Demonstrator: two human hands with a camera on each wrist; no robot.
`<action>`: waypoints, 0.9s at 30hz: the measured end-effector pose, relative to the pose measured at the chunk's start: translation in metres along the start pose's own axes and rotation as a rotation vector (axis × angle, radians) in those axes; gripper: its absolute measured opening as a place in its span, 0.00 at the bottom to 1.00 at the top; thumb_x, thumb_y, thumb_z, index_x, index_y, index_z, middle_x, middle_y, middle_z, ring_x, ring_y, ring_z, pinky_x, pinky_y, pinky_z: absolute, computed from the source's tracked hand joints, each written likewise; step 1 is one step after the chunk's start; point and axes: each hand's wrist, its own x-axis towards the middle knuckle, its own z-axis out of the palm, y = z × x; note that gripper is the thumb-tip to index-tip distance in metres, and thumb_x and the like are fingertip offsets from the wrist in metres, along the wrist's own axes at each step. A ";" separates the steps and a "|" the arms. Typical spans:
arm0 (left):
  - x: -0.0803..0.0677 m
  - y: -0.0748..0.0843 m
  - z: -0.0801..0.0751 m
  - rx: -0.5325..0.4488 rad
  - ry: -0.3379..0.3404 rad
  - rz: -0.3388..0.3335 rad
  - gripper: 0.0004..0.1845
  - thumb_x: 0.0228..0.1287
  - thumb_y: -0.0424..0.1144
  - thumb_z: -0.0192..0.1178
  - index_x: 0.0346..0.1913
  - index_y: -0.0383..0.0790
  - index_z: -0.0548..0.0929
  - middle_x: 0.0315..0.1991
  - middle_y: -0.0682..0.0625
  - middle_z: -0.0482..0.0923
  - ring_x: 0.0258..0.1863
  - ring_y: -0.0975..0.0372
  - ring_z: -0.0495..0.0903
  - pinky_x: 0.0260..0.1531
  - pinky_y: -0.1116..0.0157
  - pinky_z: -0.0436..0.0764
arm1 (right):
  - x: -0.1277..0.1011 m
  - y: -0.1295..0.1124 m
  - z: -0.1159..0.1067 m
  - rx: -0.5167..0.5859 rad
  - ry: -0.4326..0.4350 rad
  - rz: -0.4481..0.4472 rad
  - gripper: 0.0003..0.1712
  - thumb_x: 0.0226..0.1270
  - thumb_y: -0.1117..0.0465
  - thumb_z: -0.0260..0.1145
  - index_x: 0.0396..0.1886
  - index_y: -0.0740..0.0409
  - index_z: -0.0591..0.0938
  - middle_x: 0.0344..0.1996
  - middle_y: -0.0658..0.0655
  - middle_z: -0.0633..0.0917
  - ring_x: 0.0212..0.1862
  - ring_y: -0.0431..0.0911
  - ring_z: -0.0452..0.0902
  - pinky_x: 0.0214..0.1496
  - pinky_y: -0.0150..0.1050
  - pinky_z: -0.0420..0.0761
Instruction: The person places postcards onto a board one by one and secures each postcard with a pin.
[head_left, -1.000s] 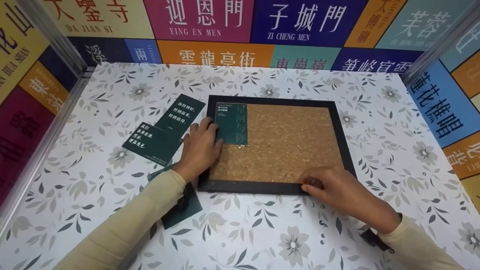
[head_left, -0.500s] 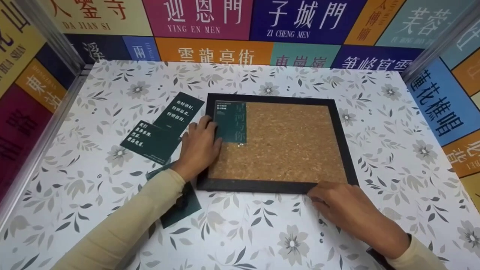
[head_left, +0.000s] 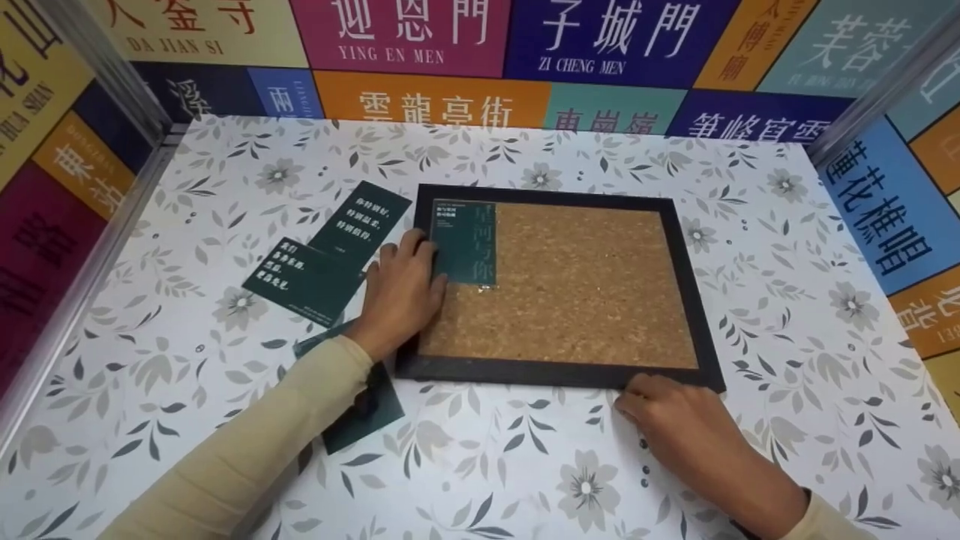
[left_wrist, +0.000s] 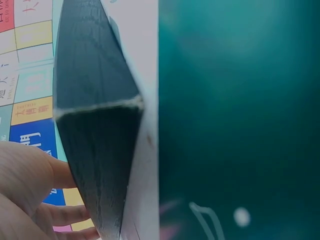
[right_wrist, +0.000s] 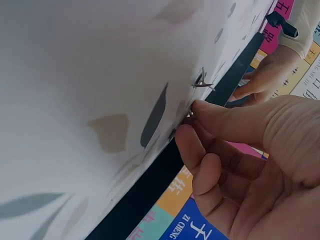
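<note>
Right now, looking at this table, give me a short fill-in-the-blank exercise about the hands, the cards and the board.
1. The left hand presses a dark green ____ onto the cork board.
2. The board's frame is coloured ____.
3. The right hand rests at the board's ____ edge.

Missing words: card; black; near

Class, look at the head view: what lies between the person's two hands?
Between the left hand and the right hand lie bare cork and the board's black lower frame edge. The head view shows it.
</note>
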 end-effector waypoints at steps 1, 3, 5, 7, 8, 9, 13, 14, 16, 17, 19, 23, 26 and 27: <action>0.000 0.000 0.000 -0.001 -0.002 0.000 0.27 0.79 0.42 0.65 0.74 0.33 0.79 0.78 0.38 0.68 0.68 0.36 0.72 0.62 0.35 0.76 | 0.001 0.000 0.000 -0.002 0.003 -0.005 0.19 0.46 0.80 0.80 0.31 0.54 0.91 0.28 0.51 0.84 0.24 0.47 0.79 0.16 0.40 0.72; 0.000 0.001 -0.001 -0.003 0.000 0.001 0.27 0.79 0.42 0.65 0.74 0.32 0.79 0.78 0.38 0.68 0.68 0.36 0.72 0.62 0.35 0.76 | 0.002 0.000 0.001 -0.006 0.007 -0.016 0.19 0.44 0.82 0.77 0.29 0.54 0.89 0.26 0.50 0.82 0.22 0.47 0.76 0.15 0.39 0.69; 0.000 0.001 0.000 -0.002 0.005 0.002 0.27 0.79 0.41 0.65 0.73 0.32 0.79 0.78 0.38 0.69 0.68 0.35 0.73 0.62 0.35 0.76 | 0.005 0.000 0.002 -0.001 0.008 -0.022 0.20 0.43 0.82 0.76 0.27 0.53 0.88 0.25 0.49 0.80 0.21 0.46 0.75 0.15 0.39 0.68; 0.000 0.001 0.000 -0.001 0.009 0.003 0.26 0.79 0.41 0.65 0.73 0.32 0.80 0.78 0.38 0.69 0.68 0.36 0.73 0.61 0.35 0.76 | 0.008 -0.001 0.002 0.014 0.016 -0.021 0.19 0.45 0.80 0.77 0.26 0.52 0.87 0.24 0.48 0.79 0.21 0.46 0.75 0.16 0.39 0.69; 0.000 0.000 0.000 0.003 0.013 0.006 0.26 0.79 0.41 0.65 0.73 0.32 0.80 0.78 0.38 0.69 0.68 0.35 0.73 0.61 0.34 0.77 | 0.009 -0.002 0.002 0.029 0.025 -0.022 0.18 0.46 0.79 0.78 0.26 0.51 0.87 0.25 0.48 0.79 0.21 0.46 0.76 0.16 0.39 0.70; 0.000 0.000 0.000 0.005 0.015 0.008 0.26 0.79 0.41 0.65 0.73 0.32 0.80 0.78 0.38 0.69 0.68 0.35 0.73 0.61 0.34 0.77 | 0.011 -0.002 0.002 0.049 0.038 -0.023 0.17 0.47 0.77 0.79 0.26 0.50 0.87 0.25 0.47 0.80 0.22 0.45 0.77 0.17 0.39 0.71; 0.000 0.000 0.001 0.014 0.011 0.013 0.26 0.81 0.42 0.65 0.74 0.32 0.79 0.78 0.37 0.69 0.68 0.35 0.73 0.61 0.33 0.77 | 0.020 -0.003 -0.002 0.157 0.091 -0.025 0.16 0.49 0.74 0.83 0.29 0.51 0.88 0.28 0.46 0.86 0.27 0.44 0.84 0.26 0.38 0.81; 0.000 0.001 0.001 0.015 0.008 0.012 0.26 0.81 0.42 0.65 0.74 0.32 0.79 0.78 0.37 0.68 0.69 0.35 0.73 0.62 0.33 0.77 | 0.024 -0.003 -0.003 0.188 0.091 -0.014 0.16 0.50 0.75 0.84 0.30 0.51 0.88 0.29 0.46 0.87 0.29 0.44 0.86 0.29 0.37 0.83; 0.000 0.001 0.001 0.010 0.006 0.010 0.26 0.81 0.42 0.64 0.74 0.32 0.79 0.79 0.37 0.68 0.69 0.35 0.73 0.62 0.33 0.76 | 0.030 -0.004 -0.007 0.244 0.073 0.019 0.16 0.52 0.75 0.84 0.31 0.52 0.89 0.31 0.46 0.90 0.32 0.43 0.88 0.33 0.38 0.86; 0.000 0.001 0.000 0.007 0.007 0.010 0.26 0.81 0.41 0.64 0.74 0.32 0.79 0.79 0.37 0.68 0.69 0.35 0.73 0.62 0.33 0.76 | 0.034 -0.004 -0.009 0.264 0.058 0.043 0.15 0.53 0.75 0.84 0.32 0.52 0.90 0.31 0.46 0.91 0.33 0.43 0.88 0.34 0.38 0.87; -0.001 0.000 0.001 0.004 0.003 0.012 0.26 0.80 0.41 0.65 0.74 0.32 0.79 0.79 0.37 0.68 0.69 0.35 0.72 0.62 0.33 0.76 | 0.040 -0.005 -0.013 0.297 0.022 0.090 0.14 0.56 0.75 0.83 0.33 0.52 0.91 0.33 0.47 0.92 0.36 0.44 0.90 0.37 0.39 0.89; -0.001 0.000 0.001 0.003 0.007 0.019 0.26 0.80 0.41 0.65 0.73 0.32 0.79 0.79 0.37 0.68 0.69 0.34 0.73 0.62 0.34 0.76 | 0.050 -0.007 -0.017 0.341 -0.024 0.125 0.11 0.60 0.73 0.83 0.35 0.54 0.92 0.36 0.48 0.93 0.40 0.45 0.92 0.40 0.41 0.90; 0.000 -0.001 0.002 0.001 0.014 0.017 0.27 0.79 0.41 0.66 0.73 0.32 0.79 0.79 0.37 0.68 0.69 0.35 0.73 0.61 0.34 0.76 | 0.057 -0.006 -0.016 0.377 -0.041 0.114 0.09 0.64 0.72 0.81 0.37 0.54 0.91 0.37 0.49 0.93 0.41 0.45 0.91 0.41 0.41 0.90; 0.000 -0.001 0.001 0.001 0.016 0.017 0.26 0.79 0.41 0.66 0.73 0.32 0.79 0.79 0.37 0.68 0.68 0.35 0.73 0.61 0.34 0.77 | 0.060 -0.005 -0.015 0.387 -0.043 0.107 0.09 0.65 0.71 0.80 0.37 0.55 0.91 0.37 0.49 0.92 0.41 0.45 0.91 0.42 0.42 0.90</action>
